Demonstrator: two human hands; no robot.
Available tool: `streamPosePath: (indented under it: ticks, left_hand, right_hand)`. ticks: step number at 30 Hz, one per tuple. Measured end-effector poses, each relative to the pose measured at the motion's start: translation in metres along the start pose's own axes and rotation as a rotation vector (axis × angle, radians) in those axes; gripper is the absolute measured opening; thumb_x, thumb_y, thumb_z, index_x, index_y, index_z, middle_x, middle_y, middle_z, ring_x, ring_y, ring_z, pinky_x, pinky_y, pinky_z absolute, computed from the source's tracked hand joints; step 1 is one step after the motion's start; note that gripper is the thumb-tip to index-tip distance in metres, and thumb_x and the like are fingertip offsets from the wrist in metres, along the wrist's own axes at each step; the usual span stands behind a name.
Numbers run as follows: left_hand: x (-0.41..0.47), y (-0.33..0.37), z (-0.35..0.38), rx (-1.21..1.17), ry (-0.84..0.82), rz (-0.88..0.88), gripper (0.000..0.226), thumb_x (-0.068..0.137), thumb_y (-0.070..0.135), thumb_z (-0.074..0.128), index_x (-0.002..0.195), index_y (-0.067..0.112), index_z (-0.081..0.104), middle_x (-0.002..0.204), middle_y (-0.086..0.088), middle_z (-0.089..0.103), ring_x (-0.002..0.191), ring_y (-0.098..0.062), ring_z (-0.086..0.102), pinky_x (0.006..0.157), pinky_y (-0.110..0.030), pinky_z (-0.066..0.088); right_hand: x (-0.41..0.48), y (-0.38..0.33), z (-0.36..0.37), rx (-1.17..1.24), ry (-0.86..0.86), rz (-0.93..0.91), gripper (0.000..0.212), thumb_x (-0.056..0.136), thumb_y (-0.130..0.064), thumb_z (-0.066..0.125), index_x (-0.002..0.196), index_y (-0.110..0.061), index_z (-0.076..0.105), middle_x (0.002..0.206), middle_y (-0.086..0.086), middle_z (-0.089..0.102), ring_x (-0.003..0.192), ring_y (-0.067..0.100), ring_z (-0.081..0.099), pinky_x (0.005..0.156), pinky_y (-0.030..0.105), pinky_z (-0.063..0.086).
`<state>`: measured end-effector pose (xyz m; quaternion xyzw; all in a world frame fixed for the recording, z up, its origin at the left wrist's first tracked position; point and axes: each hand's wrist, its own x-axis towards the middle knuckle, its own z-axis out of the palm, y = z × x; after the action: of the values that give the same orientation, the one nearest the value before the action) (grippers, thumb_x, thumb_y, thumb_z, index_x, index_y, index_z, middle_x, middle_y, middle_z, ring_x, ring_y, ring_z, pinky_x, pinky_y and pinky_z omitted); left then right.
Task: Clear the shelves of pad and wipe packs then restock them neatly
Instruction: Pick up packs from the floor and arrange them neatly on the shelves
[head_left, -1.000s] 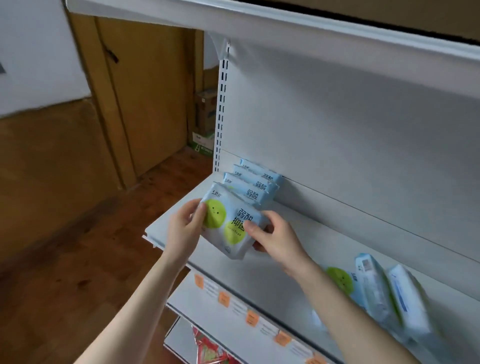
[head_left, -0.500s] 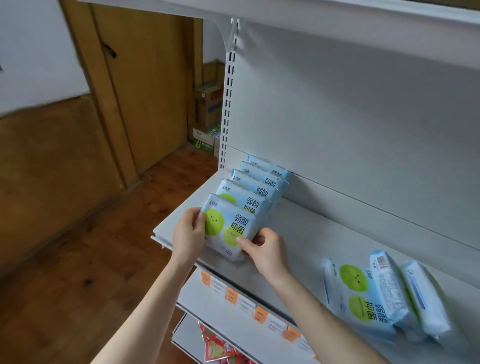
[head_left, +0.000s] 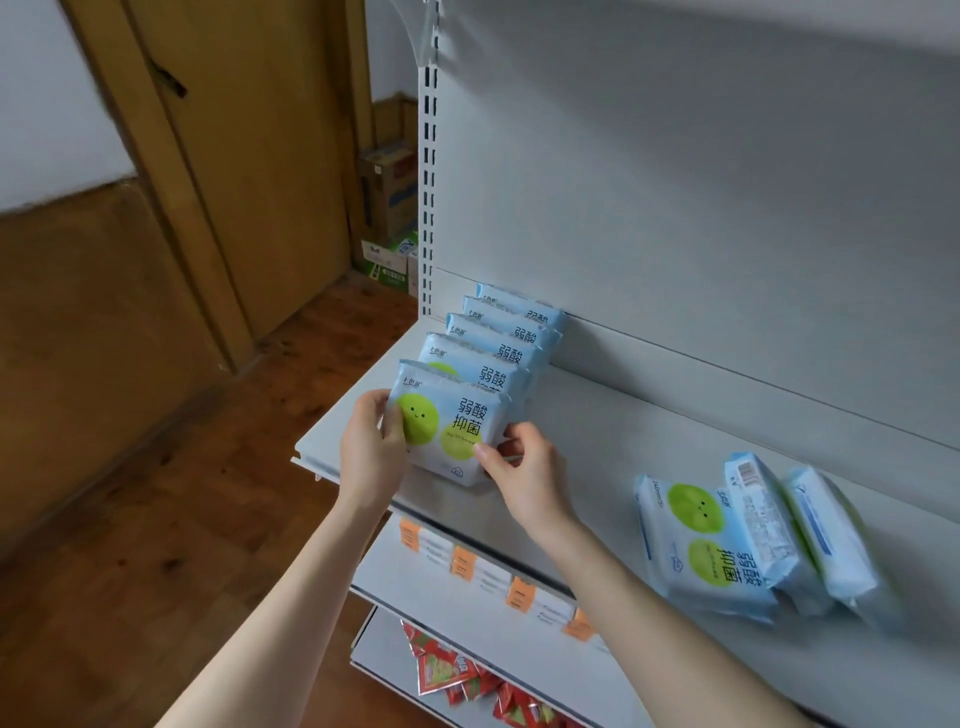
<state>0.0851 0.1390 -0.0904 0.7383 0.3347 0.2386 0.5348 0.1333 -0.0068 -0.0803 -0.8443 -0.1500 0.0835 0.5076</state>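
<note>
Both hands, left hand (head_left: 370, 447) and right hand (head_left: 524, 470), pinch front pack (head_left: 449, 423) upright at shelf (head_left: 649, 457) left front edge; loose packs (head_left: 753, 540) lie rightward, nearer right hand.

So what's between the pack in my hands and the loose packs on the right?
Nothing: the head view shows bare shelf between held pack and loose packs, apart from your right hand.

Five pad packs (head_left: 493, 364) stand in a row just right of the slotted upright (head_left: 427, 208); three loose packs (head_left: 748, 535) lean well right of it. Below it, orange price tags (head_left: 521, 592): four, perhaps five.
</note>
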Motion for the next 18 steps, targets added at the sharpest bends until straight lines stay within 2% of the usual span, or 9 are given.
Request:
streamPosePath:
  ticks: [3, 5, 9, 11, 13, 16, 18]
  left_hand:
    - [-0.014, 0.006, -0.002, -0.004, 0.024, 0.046, 0.033, 0.100, 0.013, 0.040, 0.132, 0.006, 0.047, 0.132, -0.009, 0.053, 0.122, -0.024, 0.049, 0.096, -0.027, 0.038]
    - [-0.026, 0.016, -0.001, 0.018, 0.052, 0.086, 0.039, 0.100, 0.012, 0.039, 0.138, 0.008, 0.040, 0.141, -0.007, 0.046, 0.130, -0.022, 0.042, 0.099, -0.022, 0.030]
    - [-0.049, 0.044, 0.015, 0.066, 0.120, 0.205, 0.044, 0.099, 0.012, 0.042, 0.142, 0.009, 0.035, 0.147, -0.006, 0.040, 0.135, -0.023, 0.036, 0.104, -0.025, 0.028]
    - [-0.064, 0.058, 0.031, 0.029, 0.121, 0.252, 0.042, 0.097, 0.010, 0.046, 0.139, 0.008, 0.041, 0.143, -0.007, 0.044, 0.132, -0.022, 0.039, 0.099, -0.018, 0.027]
    - [-0.082, 0.068, 0.053, -0.043, 0.073, 0.296, 0.037, 0.095, 0.008, 0.050, 0.132, 0.005, 0.048, 0.134, -0.008, 0.052, 0.127, -0.022, 0.046, 0.098, -0.016, 0.030]
    - [-0.114, 0.077, 0.089, -0.192, -0.083, 0.276, 0.029, 0.092, 0.004, 0.053, 0.121, 0.006, 0.055, 0.119, -0.004, 0.058, 0.118, -0.022, 0.054, 0.104, -0.031, 0.040]
    - [-0.138, 0.080, 0.109, -0.247, -0.176, 0.238, 0.025, 0.092, 0.004, 0.054, 0.115, 0.012, 0.056, 0.113, -0.002, 0.059, 0.113, -0.021, 0.057, 0.099, -0.026, 0.042]
  right_hand:
    - [-0.003, 0.003, -0.010, 0.023, -0.037, 0.046, 0.036, 0.084, -0.020, 0.068, 0.115, -0.006, 0.055, 0.077, -0.007, 0.059, 0.077, 0.013, 0.057, 0.070, 0.019, 0.040]
    - [-0.006, 0.004, -0.020, 0.025, -0.028, 0.048, 0.039, 0.085, -0.018, 0.067, 0.118, -0.005, 0.053, 0.073, -0.010, 0.055, 0.076, 0.015, 0.057, 0.072, 0.021, 0.043]
    - [-0.019, 0.004, -0.051, 0.062, -0.008, 0.009, 0.036, 0.084, -0.013, 0.067, 0.117, -0.004, 0.055, 0.075, -0.006, 0.058, 0.078, 0.021, 0.059, 0.078, 0.033, 0.049]
    - [-0.028, 0.005, -0.072, 0.068, 0.028, -0.034, 0.031, 0.084, -0.010, 0.068, 0.112, -0.003, 0.058, 0.075, -0.007, 0.058, 0.078, 0.022, 0.062, 0.079, 0.035, 0.051]
    - [-0.038, 0.010, -0.098, 0.056, 0.088, -0.086, 0.024, 0.083, -0.009, 0.068, 0.106, -0.003, 0.062, 0.075, -0.010, 0.059, 0.075, 0.016, 0.062, 0.077, 0.031, 0.052]
    - [-0.054, 0.023, -0.143, -0.012, 0.201, -0.161, 0.014, 0.082, -0.007, 0.068, 0.096, -0.005, 0.066, 0.076, -0.015, 0.059, 0.067, -0.005, 0.058, 0.070, 0.011, 0.047]
    - [-0.063, 0.037, -0.173, -0.060, 0.294, -0.183, 0.012, 0.082, -0.006, 0.067, 0.094, -0.002, 0.067, 0.079, -0.011, 0.061, 0.069, -0.007, 0.058, 0.071, 0.007, 0.043]
